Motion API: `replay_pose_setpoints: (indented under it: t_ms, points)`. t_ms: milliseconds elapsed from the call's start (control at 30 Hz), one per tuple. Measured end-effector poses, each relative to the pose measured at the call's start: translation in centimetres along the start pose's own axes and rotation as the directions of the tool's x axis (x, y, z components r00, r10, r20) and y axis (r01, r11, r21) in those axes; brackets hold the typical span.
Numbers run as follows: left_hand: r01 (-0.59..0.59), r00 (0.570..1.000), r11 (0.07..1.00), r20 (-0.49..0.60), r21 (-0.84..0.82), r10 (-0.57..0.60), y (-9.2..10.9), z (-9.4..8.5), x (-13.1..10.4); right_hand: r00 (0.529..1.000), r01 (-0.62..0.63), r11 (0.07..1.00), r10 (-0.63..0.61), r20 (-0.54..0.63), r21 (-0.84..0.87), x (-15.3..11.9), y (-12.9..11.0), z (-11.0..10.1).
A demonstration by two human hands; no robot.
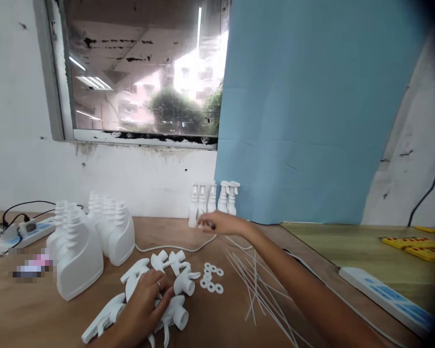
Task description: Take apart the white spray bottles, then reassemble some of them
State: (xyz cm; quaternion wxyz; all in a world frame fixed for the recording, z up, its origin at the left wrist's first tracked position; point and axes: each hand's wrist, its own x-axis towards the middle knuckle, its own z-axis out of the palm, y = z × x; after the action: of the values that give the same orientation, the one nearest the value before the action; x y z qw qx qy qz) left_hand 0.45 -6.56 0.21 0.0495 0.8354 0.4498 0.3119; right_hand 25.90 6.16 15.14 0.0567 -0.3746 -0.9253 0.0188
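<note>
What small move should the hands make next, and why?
I'd guess the left hand should pick up one of the loose white spray heads: it lies right among them, while the right hand is farther off, by the standing bottles.

The left hand [145,300] partly hides some trigger heads [174,311] (2 forearms [297,278] run off the bottom edge).

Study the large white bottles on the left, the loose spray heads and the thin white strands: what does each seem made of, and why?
Large bottles: probably plastic, smooth with a soft sheen; rounded shoulders and ribbed necks look moulded.
Spray heads: likely rigid plastic, smooth, with moulded-looking triggers.
Thin strands: perhaps plastic, slender and even; finish too fine to tell.
</note>
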Motion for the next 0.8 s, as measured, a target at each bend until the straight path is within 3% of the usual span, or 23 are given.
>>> replay_pose_setpoints:
  t_ms: [67,167,333,467,633,800]
  points:
    - [0.001,1.0,1.0,-0.01,-0.011,-0.001,-0.1,0.0,0.1,0.988,-0.09,0.994,0.081,-0.13,-0.062,3.6,0.8,-1.5]
    - [0.0,1.0,1.0,-0.017,-0.025,-0.001,-0.1,-0.2,0.0,0.929,-0.257,0.956,0.205,-0.309,-0.14,8.5,2.1,-3.2]
    - [-0.055,0.997,0.998,-0.055,-0.03,0.053,-0.3,-0.5,-0.1,0.884,-0.401,0.881,0.3,-0.358,-0.252,13.5,3.8,-3.4]
    - [-0.101,0.991,0.994,-0.089,-0.036,0.098,-0.5,-0.6,-0.1,0.882,-0.416,0.849,0.291,-0.37,-0.325,14.4,3.8,-2.1]
    - [-0.11,0.989,0.994,-0.097,0.014,0.111,-0.6,-1.0,0.1,0.893,-0.336,0.878,0.182,-0.411,-0.341,13.5,2.2,-1.6]
    - [-0.096,0.987,0.995,-0.124,0.016,0.097,-1.1,-3.7,2.1,0.853,-0.274,0.925,0.107,-0.511,-0.264,11.0,-0.3,-2.9]
